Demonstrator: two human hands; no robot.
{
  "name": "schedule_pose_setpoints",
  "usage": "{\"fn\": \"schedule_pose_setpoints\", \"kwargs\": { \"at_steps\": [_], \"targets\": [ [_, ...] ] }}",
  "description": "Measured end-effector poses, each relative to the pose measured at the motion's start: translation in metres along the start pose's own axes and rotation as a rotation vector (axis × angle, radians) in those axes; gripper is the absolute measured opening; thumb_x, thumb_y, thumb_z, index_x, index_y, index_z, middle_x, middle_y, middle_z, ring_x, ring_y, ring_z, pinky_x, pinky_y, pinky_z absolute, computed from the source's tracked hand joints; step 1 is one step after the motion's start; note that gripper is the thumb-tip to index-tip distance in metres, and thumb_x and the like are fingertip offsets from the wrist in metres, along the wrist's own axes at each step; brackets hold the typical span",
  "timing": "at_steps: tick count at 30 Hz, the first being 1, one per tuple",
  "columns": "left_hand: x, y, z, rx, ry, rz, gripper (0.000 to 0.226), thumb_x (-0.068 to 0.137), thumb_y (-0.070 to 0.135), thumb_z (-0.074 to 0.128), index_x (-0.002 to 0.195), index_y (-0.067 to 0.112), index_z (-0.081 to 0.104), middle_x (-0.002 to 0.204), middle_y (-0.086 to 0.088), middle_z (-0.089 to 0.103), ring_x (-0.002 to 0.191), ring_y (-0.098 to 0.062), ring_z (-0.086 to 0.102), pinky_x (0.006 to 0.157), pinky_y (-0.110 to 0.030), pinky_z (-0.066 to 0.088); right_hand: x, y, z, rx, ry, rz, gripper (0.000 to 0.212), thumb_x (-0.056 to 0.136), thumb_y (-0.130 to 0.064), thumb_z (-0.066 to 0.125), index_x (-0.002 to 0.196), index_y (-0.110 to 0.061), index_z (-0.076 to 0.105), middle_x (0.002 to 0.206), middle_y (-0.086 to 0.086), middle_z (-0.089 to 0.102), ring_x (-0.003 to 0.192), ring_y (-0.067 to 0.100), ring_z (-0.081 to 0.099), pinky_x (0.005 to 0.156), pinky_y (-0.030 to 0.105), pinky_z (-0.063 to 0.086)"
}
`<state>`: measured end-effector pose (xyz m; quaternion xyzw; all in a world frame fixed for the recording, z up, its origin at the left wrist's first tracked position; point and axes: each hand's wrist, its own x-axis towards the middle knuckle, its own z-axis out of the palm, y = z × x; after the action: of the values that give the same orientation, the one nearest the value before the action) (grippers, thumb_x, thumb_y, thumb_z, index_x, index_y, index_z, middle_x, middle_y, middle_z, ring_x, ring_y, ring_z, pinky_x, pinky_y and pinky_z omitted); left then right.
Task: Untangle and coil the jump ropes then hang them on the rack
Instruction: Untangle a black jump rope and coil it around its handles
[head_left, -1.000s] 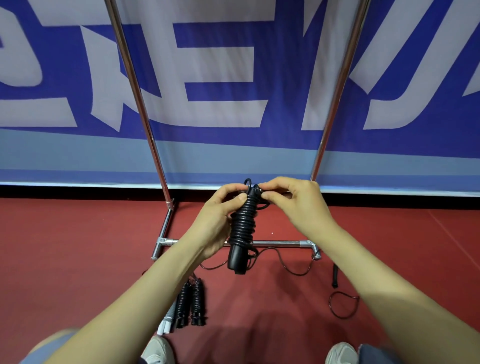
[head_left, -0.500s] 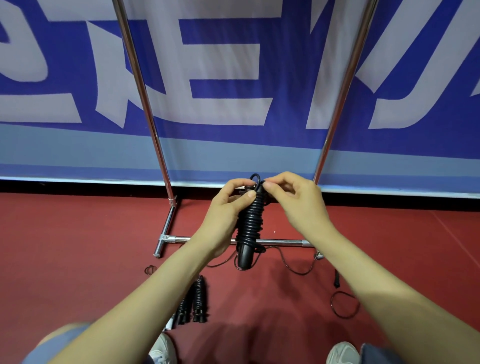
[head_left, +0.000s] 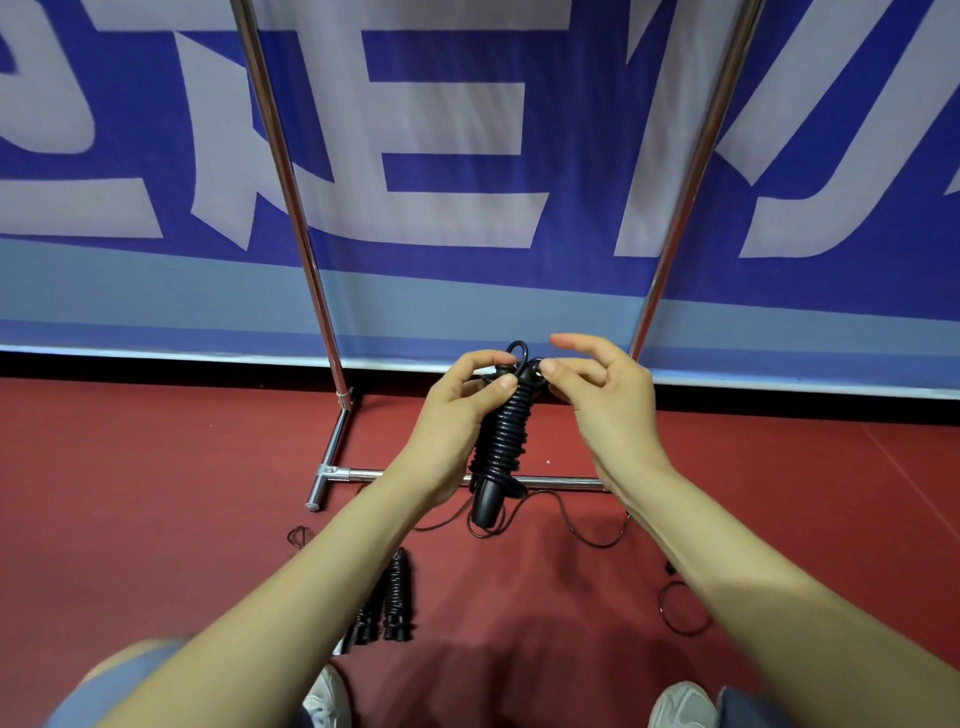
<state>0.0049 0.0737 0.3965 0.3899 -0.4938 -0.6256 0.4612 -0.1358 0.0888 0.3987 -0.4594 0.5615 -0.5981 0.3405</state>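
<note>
**While the left hand (head_left: 457, 415) steadies the bundle, the right hand (head_left: 602, 410) works its top end**

As the head camera shows it, the black jump rope (head_left: 501, 441), a thin cord wound in tight turns round black plastic handles, stands nearly upright between the 2 hands. Its long axis is tipped slightly, with the top leaning right and the bare handle butt pointing down toward the person. The left hand grips the upper half from the left, fingers curled behind it and the thumb pressed on the top turns. The right hand sits just beside the top end. Its thumb and a curled finger seem to pinch the cord there in a narrow hold, while the forefinger is lifted clear. A small cord loop (head_left: 518, 351) sticks up between the 2 thumbs. I judge the step in hand to be securing the cord's end, and the right hand is the nearer one to it. The tall chrome tube rack (head_left: 291, 208) stands just beyond the hands, so hanging is not yet done. 2 more coiled black ropes (head_left: 397, 597) lie on the red floor (head_left: 156, 493) by the left forearm.
</note>
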Motion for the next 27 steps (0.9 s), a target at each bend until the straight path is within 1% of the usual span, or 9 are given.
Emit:
{"fn": "schedule_pose_setpoints", "kwargs": {
  "at_steps": [4, 6, 8, 11, 15, 19, 22, 25, 27],
  "targets": [
    [-0.002, 0.0, 0.002, -0.019, 0.005, 0.0, 0.017, 0.094, 0.007, 0.055, 0.107, 0.016, 0.062, 0.093, -0.012, 0.056, 0.063, -0.012, 0.059, 0.055, -0.031, 0.054, 0.0, 0.001, 0.003, 0.036, -0.012, -0.009, 0.023, 0.09, -0.004, 0.063, 0.091, -0.027, 0.068, 0.076, -0.001, 0.073, 0.082, 0.017, 0.07, 0.091, 0.046, 0.054],
    [-0.002, 0.001, 0.001, -0.02, 0.005, 0.003, 0.017, 0.094, 0.006, 0.055, 0.107, 0.015, 0.062, 0.091, -0.01, 0.056, 0.06, -0.011, 0.059, 0.053, -0.031, 0.054, 0.003, 0.0, 0.003, 0.02, -0.086, -0.015, 0.028, 0.092, 0.0, 0.057, 0.095, -0.027, 0.067, 0.073, -0.003, 0.068, 0.078, 0.012, 0.068, 0.09, 0.04, 0.055],
    [-0.002, 0.001, -0.002, -0.003, 0.009, 0.002, 0.018, 0.094, 0.005, 0.055, 0.107, 0.015, 0.062, 0.089, -0.008, 0.056, 0.06, -0.011, 0.059, 0.053, -0.03, 0.053, 0.008, -0.002, -0.002, -0.144, -0.205, -0.093, 0.035, 0.093, -0.002, 0.055, 0.097, -0.035, 0.066, 0.074, -0.007, 0.063, 0.073, 0.007, 0.065, 0.088, 0.034, 0.055],
    [-0.002, 0.002, -0.005, 0.027, 0.011, 0.0, 0.019, 0.094, 0.005, 0.056, 0.11, 0.013, 0.062, 0.087, -0.006, 0.059, 0.061, -0.012, 0.06, 0.055, -0.031, 0.054, 0.013, -0.009, -0.011, -0.304, -0.321, -0.148, 0.033, 0.091, -0.007, 0.063, 0.097, -0.039, 0.063, 0.081, -0.01, 0.065, 0.082, 0.009, 0.066, 0.086, 0.025, 0.051],
    [-0.001, 0.002, -0.004, 0.011, 0.003, -0.018, 0.019, 0.093, 0.005, 0.057, 0.109, 0.013, 0.063, 0.092, -0.012, 0.059, 0.062, -0.017, 0.059, 0.056, -0.033, 0.054, 0.017, -0.012, -0.017, -0.32, -0.352, -0.149, 0.023, 0.086, -0.006, 0.068, 0.087, -0.029, 0.064, 0.085, -0.008, 0.07, 0.083, 0.008, 0.068, 0.086, 0.026, 0.053],
    [0.0, -0.001, -0.002, 0.017, -0.014, -0.035, 0.018, 0.093, 0.005, 0.057, 0.107, 0.014, 0.064, 0.093, -0.012, 0.062, 0.063, -0.019, 0.061, 0.058, -0.034, 0.054, 0.019, -0.014, -0.019, -0.489, -0.361, -0.2, 0.016, 0.089, -0.009, 0.066, 0.087, -0.025, 0.065, 0.09, -0.006, 0.072, 0.087, 0.008, 0.068, 0.084, 0.019, 0.051],
    [0.001, -0.002, -0.003, 0.025, -0.052, -0.034, 0.018, 0.093, 0.007, 0.057, 0.104, 0.018, 0.066, 0.093, -0.01, 0.063, 0.065, -0.018, 0.061, 0.058, -0.034, 0.055, 0.016, -0.013, -0.021, -0.372, -0.356, -0.118, 0.018, 0.091, -0.008, 0.063, 0.084, -0.025, 0.062, 0.09, -0.003, 0.068, 0.082, 0.015, 0.068, 0.077, 0.029, 0.059],
    [0.002, -0.001, -0.005, 0.056, -0.13, -0.062, 0.022, 0.095, 0.008, 0.055, 0.109, 0.019, 0.066, 0.096, -0.008, 0.063, 0.071, -0.017, 0.061, 0.06, -0.033, 0.054, 0.011, -0.009, -0.019, -0.314, -0.302, -0.032, 0.016, 0.091, -0.011, 0.063, 0.083, -0.024, 0.06, 0.093, 0.0, 0.063, 0.08, 0.019, 0.07, 0.07, 0.043, 0.06],
    [0.003, 0.0, -0.006, 0.083, -0.166, -0.056, 0.023, 0.095, 0.007, 0.054, 0.108, 0.022, 0.066, 0.095, -0.006, 0.062, 0.073, -0.015, 0.061, 0.062, -0.033, 0.054, 0.011, -0.01, -0.019, -0.317, -0.249, -0.049, 0.016, 0.089, -0.011, 0.066, 0.08, -0.023, 0.06, 0.098, 0.0, 0.057, 0.08, 0.018, 0.069, 0.072, 0.039, 0.059]
  ]
}}
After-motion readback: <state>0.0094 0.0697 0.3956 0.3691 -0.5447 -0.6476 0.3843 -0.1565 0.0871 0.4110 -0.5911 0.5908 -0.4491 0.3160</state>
